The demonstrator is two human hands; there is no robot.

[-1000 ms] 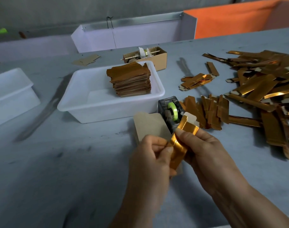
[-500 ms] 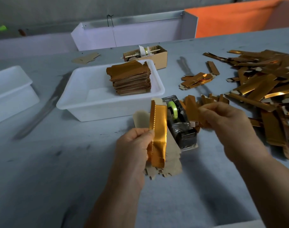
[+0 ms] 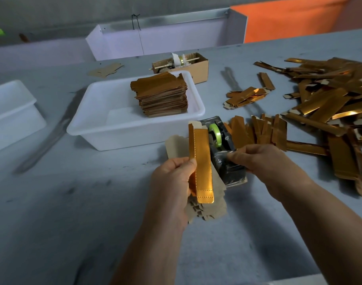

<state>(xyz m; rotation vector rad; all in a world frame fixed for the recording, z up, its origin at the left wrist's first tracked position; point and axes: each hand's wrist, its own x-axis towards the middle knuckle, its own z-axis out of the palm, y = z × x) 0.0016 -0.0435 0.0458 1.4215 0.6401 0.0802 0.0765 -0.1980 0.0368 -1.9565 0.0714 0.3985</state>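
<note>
My left hand (image 3: pixel 171 182) grips a folded gold foil carton blank (image 3: pixel 200 161) upright by its left edge, above a brown cardboard blank (image 3: pixel 215 204) lying on the table. Just right of it stands a black tape dispenser (image 3: pixel 227 161) with a green tape roll (image 3: pixel 215 132). My right hand (image 3: pixel 264 161) is at the dispenser's front, its fingertips pinched together at the cutter end; whether a tape strip is between them cannot be made out.
A white tub (image 3: pixel 106 132) behind holds a stack of gold blanks (image 3: pixel 161 95). A row of flat gold blanks (image 3: pixel 258 130) lies right of the dispenser, a big loose heap (image 3: pixel 330 103) further right. A small cardboard box (image 3: pixel 196 66) and another white tub (image 3: pixel 13 114) stand beyond.
My right hand let go of the gold blank, swung out over the row of blanks, then came back to the dispenser's front. My left hand turned the blank upright and holds it alone.
</note>
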